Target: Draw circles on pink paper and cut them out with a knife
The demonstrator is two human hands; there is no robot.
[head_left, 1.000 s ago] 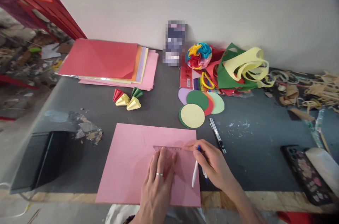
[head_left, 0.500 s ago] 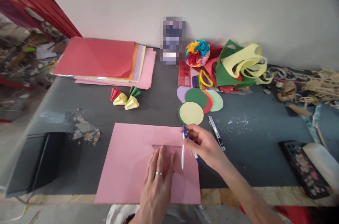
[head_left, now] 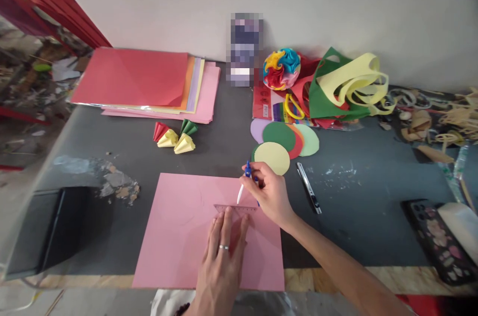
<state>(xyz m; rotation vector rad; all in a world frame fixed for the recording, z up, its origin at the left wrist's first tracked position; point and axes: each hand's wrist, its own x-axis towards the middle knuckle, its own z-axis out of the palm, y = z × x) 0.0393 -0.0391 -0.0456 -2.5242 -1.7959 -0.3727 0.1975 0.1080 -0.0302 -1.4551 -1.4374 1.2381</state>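
Observation:
A pink sheet of paper point(head_left: 175, 236) lies on the dark tabletop in front of me. My left hand point(head_left: 221, 251) is flat on it with fingers stretched out, pressing down a clear set square point(head_left: 236, 208). Most of the set square is under the fingers; its graduated long edge shows beyond the fingertips. My right hand point(head_left: 269, 194) is closed around a blue-and-white drawing compass point(head_left: 247, 170). One white leg points down close to the set square's edge; whether its tip touches cannot be made out. The other leg is partly hidden by the fingers.
A utility knife point(head_left: 308, 187) lies right of the paper. Beyond are paper circles point(head_left: 272, 158), folded paper cones point(head_left: 184, 144), stacked coloured sheets point(head_left: 134, 77), a folded paper ball point(head_left: 282, 69) and green and yellow cut-outs point(head_left: 328, 92). A phone point(head_left: 440, 241) is at right, a black object point(head_left: 45, 231) at left.
My right hand has moved left with the compass, bringing its white leg from the right of the set square to above its long edge. My left hand stays in place on the set square.

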